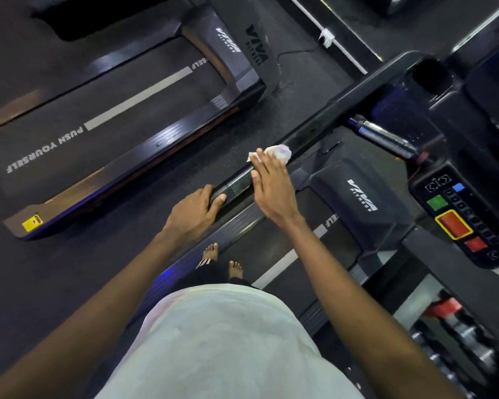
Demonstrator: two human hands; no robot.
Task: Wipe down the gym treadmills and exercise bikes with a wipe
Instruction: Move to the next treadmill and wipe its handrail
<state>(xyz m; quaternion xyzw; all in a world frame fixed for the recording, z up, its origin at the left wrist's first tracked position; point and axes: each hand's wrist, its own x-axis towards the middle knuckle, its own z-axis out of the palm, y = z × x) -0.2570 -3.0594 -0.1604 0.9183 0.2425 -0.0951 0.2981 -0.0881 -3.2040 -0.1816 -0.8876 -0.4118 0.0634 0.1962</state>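
In the head view, the weak point we see is the wipe [275, 151]. It lies bunched on top of the treadmill's left handrail [323, 120], pinned only under the fingertips of our right hand [271, 187]. Most of it sticks out beyond them, so we judge that a quick stroke could roll it off the narrow rail to the floor, or smear rather than clean. A long reach toward the console [481, 226] could also brush its red button [454, 226], and we stand barefoot on the belt [274, 249]. The right hand lies flat, palm down across the rail, fingers straight and together, pressing rather than clasping. Our left hand [195, 210] sits just behind it at the rail's near end, fingers and thumb wrapped round the bar in a firm hold, arm stretched forward. A neighbouring treadmill [113, 119] stands to our left.
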